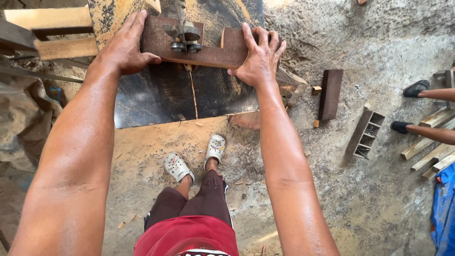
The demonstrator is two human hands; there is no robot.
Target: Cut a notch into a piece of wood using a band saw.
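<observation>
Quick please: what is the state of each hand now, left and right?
Left hand: open, pressed flat on the left end of the dark wooden piece on the saw table.
Right hand: open, fingers spread over its right end.

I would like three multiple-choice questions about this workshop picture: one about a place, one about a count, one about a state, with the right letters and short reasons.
1. Where does the dark wooden workpiece lie?
A. On the ground by the feet
B. On the dark saw table, at the blade guide
C. Against the blue sheet

2. How many light-coloured clogs does the person wear?
A. One
B. Two
C. Three

3. How do the hands meet the workpiece?
A. Both lifted clear of it
B. Only one touches it
C. Both pressed on it, one at each end

Answers:
1 B, the piece rests on the sawdust-covered table at the guide.
2 B, one clog and another show below.
3 C, the left hand and right hand lie on its ends.
</observation>
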